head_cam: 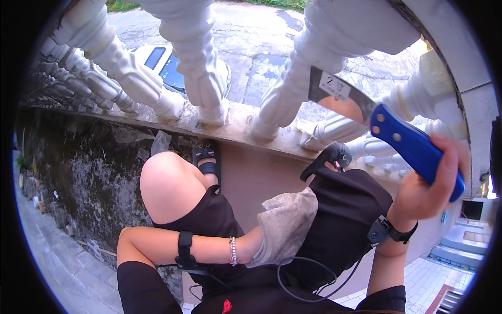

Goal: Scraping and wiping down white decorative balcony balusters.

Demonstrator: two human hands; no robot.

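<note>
My right hand (pixel 427 184) is raised at the right and grips the blue handle of a putty knife (pixel 408 137). Its flat steel blade (pixel 341 96) points up and left, in front of the white balusters, and bears a white sticker with writing. My left hand (pixel 251 243) reaches across my lap, mostly hidden by a crumpled grey cloth (pixel 288 227) that it holds. The fingers under the cloth do not show. Part of the cloth lies against my right thigh, over the black shorts (pixel 345 208).
White balusters (pixel 200 66) stand along a stained concrete ledge (pixel 239 117) before my feet. Beyond them, a white car (pixel 160 62) is on the road. Dark, mouldy concrete (pixel 98 188) lies left, with clear plastic (pixel 160 141) near my foot. A black cable (pixel 306 259) loops across my lap.
</note>
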